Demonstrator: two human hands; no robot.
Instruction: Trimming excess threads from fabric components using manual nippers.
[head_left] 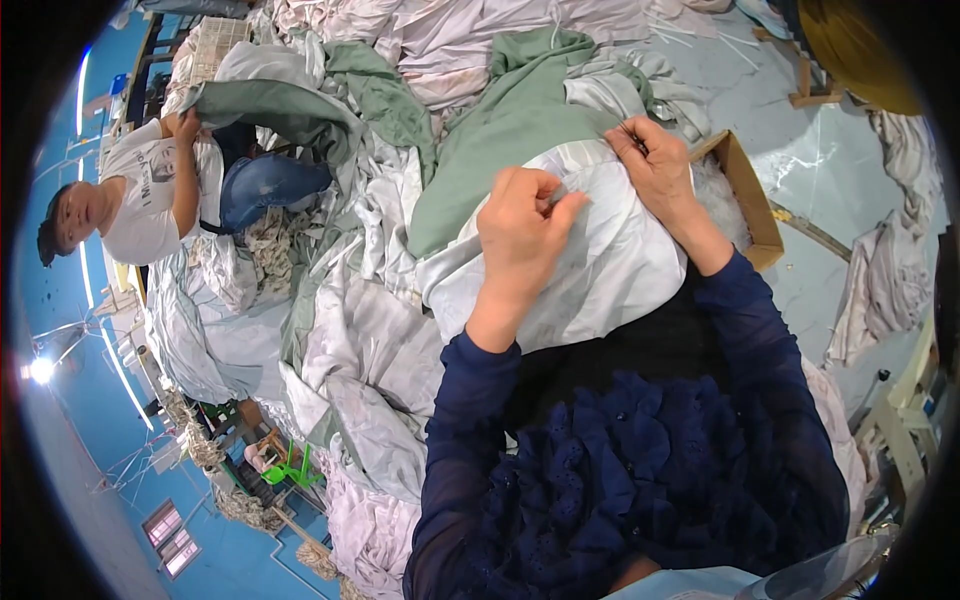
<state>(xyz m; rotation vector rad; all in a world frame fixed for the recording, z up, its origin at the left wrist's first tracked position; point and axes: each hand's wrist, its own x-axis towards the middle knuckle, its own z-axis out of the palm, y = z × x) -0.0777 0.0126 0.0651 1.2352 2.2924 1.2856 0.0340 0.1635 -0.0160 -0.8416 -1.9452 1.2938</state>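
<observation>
A white cloth (590, 275) lies across my lap, with green fabric (510, 130) spread out beyond it. At the far right edge of the white cloth, where it meets the green, my right hand (655, 170) pinches the fabric between thumb and fingers. My left hand (525, 240) is raised over the white cloth, fingers curled in and thumb close to the fingertips. Whatever sits in that pinch, if anything, is too small to make out.
To my right stands an open cardboard box (768, 225) with whitish stuff inside. Heaps of white cloth (370, 340) fill the left side. Another person (165, 190) holds up green fabric at the far left. A green plastic chair (290, 466) stands at lower left.
</observation>
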